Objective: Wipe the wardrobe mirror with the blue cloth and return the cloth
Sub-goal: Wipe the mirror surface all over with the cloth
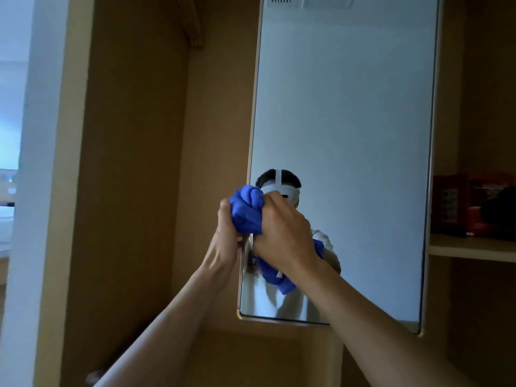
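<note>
- Left hand [226, 233] and right hand [282, 233] both clamped on the bunched blue cloth [247, 212]
- Cloth held up before the wardrobe mirror [349, 135], at its lower left edge

Tan wooden wardrobe [134, 163], dim, its panels plain. Slatted wooden bracket [192, 20] high in the recess corner. Right: open shelf [472, 248] carrying red boxes [452, 205], with a dark object [499, 208], too dim to identify, just beside them. Left: white wall edge [42, 163]; beyond it, pale bluish daylight [9, 121].
</note>
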`<state>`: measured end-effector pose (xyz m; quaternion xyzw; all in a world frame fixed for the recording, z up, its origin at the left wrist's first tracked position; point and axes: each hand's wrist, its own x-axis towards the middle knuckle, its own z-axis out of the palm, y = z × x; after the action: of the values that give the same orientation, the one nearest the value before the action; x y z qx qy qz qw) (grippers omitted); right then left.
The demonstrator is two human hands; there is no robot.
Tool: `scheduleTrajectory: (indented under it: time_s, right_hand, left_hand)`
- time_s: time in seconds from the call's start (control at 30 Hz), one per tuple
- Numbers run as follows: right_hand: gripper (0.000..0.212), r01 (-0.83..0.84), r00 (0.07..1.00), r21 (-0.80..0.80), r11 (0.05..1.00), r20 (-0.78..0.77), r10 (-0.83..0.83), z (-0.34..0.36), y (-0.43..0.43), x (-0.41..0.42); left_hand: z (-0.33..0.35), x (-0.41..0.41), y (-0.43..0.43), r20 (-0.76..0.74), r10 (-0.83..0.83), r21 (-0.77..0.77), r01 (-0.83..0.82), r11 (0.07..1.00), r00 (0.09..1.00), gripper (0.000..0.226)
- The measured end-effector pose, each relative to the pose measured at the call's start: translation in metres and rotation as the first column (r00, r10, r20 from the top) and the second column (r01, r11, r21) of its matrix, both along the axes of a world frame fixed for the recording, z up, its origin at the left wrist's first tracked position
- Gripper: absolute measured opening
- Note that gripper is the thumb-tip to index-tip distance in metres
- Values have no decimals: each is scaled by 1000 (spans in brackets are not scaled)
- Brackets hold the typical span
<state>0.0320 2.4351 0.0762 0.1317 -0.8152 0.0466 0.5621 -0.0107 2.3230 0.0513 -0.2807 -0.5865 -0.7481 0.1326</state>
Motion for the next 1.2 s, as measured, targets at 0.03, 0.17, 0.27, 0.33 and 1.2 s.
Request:
scheduleTrajectory:
  time_s: [0.03, 0.17, 0.27, 0.33, 1.2]
  right_hand:
    - [28, -8, 999, 51, 999, 32, 6, 1, 3, 7]
    - [33, 15, 976, 211, 977, 211, -60, 12, 18, 33]
    - [35, 159, 976, 342, 926, 86, -200, 25, 35, 42]
    - [42, 239, 965, 395, 887, 5, -262, 31, 44, 44]
    - [44, 130, 964, 488, 863, 143, -225, -98, 19, 28]
  left_hand:
    - [-2, -1, -1, -1, 1, -18, -1, 1000, 1000, 72]
    - [-17, -3, -10, 30, -1, -52, 3, 999, 1000, 74]
    - [-32, 0, -16, 25, -17, -155, 21, 988, 1000, 75]
    - [-43, 1, -16, 38, -21, -185, 28, 982, 999, 70]
    - [-82, 9, -18, 153, -81, -165, 106, 981, 985, 57]
